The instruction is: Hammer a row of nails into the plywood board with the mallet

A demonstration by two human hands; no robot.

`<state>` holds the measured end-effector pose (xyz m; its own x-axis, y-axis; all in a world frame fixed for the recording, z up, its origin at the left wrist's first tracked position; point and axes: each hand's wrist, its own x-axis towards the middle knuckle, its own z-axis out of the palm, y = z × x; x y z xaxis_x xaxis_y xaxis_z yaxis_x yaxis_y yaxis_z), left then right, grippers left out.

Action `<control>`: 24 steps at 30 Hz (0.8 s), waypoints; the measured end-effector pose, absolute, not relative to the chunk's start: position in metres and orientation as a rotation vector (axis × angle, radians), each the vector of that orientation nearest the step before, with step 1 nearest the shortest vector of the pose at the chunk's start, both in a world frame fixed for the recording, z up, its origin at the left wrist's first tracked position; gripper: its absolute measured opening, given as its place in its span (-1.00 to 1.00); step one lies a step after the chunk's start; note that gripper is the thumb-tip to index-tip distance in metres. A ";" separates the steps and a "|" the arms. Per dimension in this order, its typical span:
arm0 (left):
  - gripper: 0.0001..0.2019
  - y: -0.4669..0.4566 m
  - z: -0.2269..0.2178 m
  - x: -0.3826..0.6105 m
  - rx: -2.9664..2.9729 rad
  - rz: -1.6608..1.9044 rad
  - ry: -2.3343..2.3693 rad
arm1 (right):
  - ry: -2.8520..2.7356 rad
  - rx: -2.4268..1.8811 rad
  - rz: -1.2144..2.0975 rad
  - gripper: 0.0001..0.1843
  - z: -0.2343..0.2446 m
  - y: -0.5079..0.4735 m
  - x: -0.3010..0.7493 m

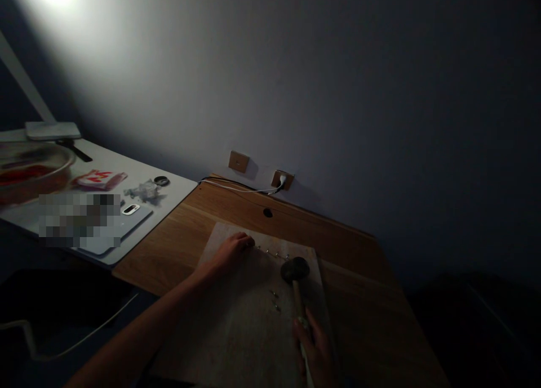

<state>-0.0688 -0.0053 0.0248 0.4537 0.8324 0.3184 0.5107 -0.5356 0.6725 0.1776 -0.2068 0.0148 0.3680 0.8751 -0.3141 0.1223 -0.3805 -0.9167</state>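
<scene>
A pale wooden board [240, 326] lies on a brown wooden desk [363, 298]. My left hand [231, 252] rests on the board's far left part, fingers curled and pinched at the left end of a short row of nails [273, 254] standing in the board. My right hand [316, 348] is wrapped around the handle of a hammer [296, 278]; its dark head hovers just right of the row. Two loose nails [274, 299] lie on the board left of the handle.
A white table [169, 188] at the left carries a bowl [31, 168], a red-and-white packet [99, 178], a tablet and small items. Wall sockets [282, 179] with a white cable sit behind the desk. The room is dim.
</scene>
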 end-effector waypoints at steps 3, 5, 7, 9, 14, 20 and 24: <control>-0.76 -0.003 0.021 -0.068 2.212 0.879 1.124 | -0.900 -1.748 1.157 -0.14 0.026 -0.198 0.166; -0.75 -0.002 0.018 -0.068 2.191 0.888 1.128 | -0.988 -1.704 1.171 -0.19 0.039 -0.188 0.155; -0.71 -0.001 0.015 -0.068 2.162 0.908 1.147 | -1.082 -1.645 1.183 -0.27 0.050 -0.174 0.143; -0.68 0.000 0.015 -0.068 2.134 0.918 1.173 | -1.112 -1.622 1.228 -0.27 0.058 -0.160 0.131; -0.76 -0.002 0.020 -0.069 2.116 0.920 1.146 | -1.153 -1.572 1.258 -0.29 0.060 -0.138 0.108; -0.76 -0.002 0.019 -0.068 2.028 0.975 1.096 | -1.169 -1.554 1.224 -0.29 0.054 -0.136 0.100; -0.70 -0.002 0.018 -0.069 2.005 0.950 1.106 | -1.141 -1.575 1.236 -0.23 0.050 -0.135 0.101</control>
<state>-0.0692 -0.0017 0.0184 0.3815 0.8810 0.2799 0.4097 -0.4326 0.8031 0.1008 -0.1351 0.0501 0.1105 0.9635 -0.2439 0.1664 -0.2599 -0.9512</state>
